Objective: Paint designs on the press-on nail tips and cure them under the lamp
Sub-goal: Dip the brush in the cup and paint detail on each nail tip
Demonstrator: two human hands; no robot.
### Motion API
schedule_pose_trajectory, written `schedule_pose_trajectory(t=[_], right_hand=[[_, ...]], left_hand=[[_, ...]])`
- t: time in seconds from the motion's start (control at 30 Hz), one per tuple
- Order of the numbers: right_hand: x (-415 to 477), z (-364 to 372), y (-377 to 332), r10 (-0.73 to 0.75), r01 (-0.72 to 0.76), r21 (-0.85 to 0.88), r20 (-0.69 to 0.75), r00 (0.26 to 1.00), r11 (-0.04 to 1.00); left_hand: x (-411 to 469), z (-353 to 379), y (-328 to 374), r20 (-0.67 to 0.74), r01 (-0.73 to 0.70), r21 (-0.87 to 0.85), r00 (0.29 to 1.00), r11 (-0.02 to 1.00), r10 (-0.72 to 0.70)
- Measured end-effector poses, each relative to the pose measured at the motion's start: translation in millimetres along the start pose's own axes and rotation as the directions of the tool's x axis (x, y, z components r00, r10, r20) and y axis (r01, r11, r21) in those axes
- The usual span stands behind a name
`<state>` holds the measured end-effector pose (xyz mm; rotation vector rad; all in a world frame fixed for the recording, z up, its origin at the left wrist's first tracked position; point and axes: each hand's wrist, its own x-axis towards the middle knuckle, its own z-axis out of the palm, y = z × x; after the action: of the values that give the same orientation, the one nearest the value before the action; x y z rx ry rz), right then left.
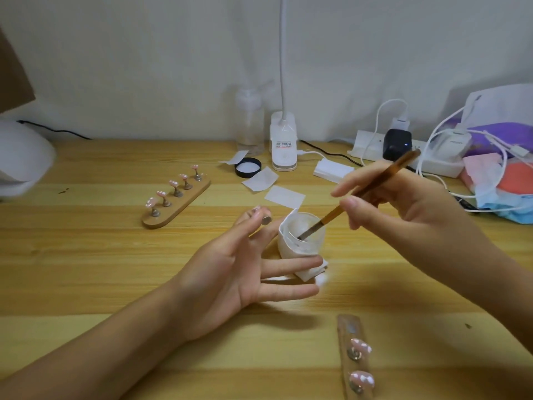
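Currently, right hand (403, 203): thumb and first fingers curled round the brush (372, 187) mid-handle, pen-style; the other fingers loosely bent.
Brush: amber handle slanting up to the right; the dark bristle end is down inside the pot (301, 241).
Pot: small, white, open-topped, wrapped in white paper; stands on the wooden table (115, 255) at centre, between the two hands.
Left hand (230, 272): palm turned up; thumb and forefinger pinch a small metal stud (266, 220); the remaining fingers lie straight, and one touches the paper wrap at the pot's base.
Nail tip (256, 209): pale, on top of the stud, partly hidden by the fingers; design cannot be made out.
Far holder (184, 203): wooden strip, left of the pot and well apart from it; five pink tips with white marks stand on it in a row.
Near holder (353, 356): wooden strip at the bottom edge, blurred; two pink tips with white marks, and one bare metal disc at its far end.
Wipes (284, 196): white squares lying loose just behind the pot.
Black lid (248, 168): upside down, near the clip lamp (283, 148) and the clear bottle (249, 125).
Power strip (375, 145): at the back right, with plugs and white cables.
Left edge: white domed object (20, 157), blurred; identity not determinable.
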<state>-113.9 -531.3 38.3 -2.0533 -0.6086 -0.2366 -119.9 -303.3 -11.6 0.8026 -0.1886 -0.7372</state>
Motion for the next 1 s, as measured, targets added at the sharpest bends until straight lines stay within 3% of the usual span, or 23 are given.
schedule_pose_trajectory(t=[0.27, 0.43, 0.57, 0.67, 0.83, 1.0], right_hand=[[-24, 2, 21, -0.12, 0.144, 0.118, -0.191, 0.974, 0.982], [-22, -5, 19, -0.19, 0.248, 0.11, -0.381, 0.905, 0.963], [-29, 7, 26, -0.203, 0.237, 0.071, -0.316, 0.927, 0.969], [-32, 12, 31, -0.26, 0.253, -0.06, -0.241, 0.935, 0.965], [-25, 15, 30, -0.391, 0.326, -0.304, -0.185, 0.902, 0.895], [-23, 17, 30, -0.449, 0.358, -0.423, -0.137, 0.883, 0.832]], left_hand=[[5, -3, -2, -0.051, 0.0, -0.011, 0.999, 1.0, -0.001], [5, -4, -4, -0.061, -0.011, 0.087, 0.998, 0.996, 0.017], [5, -2, -6, -0.07, -0.026, 0.147, 0.997, 0.989, 0.037], [5, -1, -6, -0.078, -0.033, 0.156, 0.996, 0.987, 0.046], [7, 0, -8, -0.087, -0.061, 0.192, 0.993, 0.98, 0.078], [7, 1, -9, -0.088, -0.064, 0.199, 0.993, 0.978, 0.083]])
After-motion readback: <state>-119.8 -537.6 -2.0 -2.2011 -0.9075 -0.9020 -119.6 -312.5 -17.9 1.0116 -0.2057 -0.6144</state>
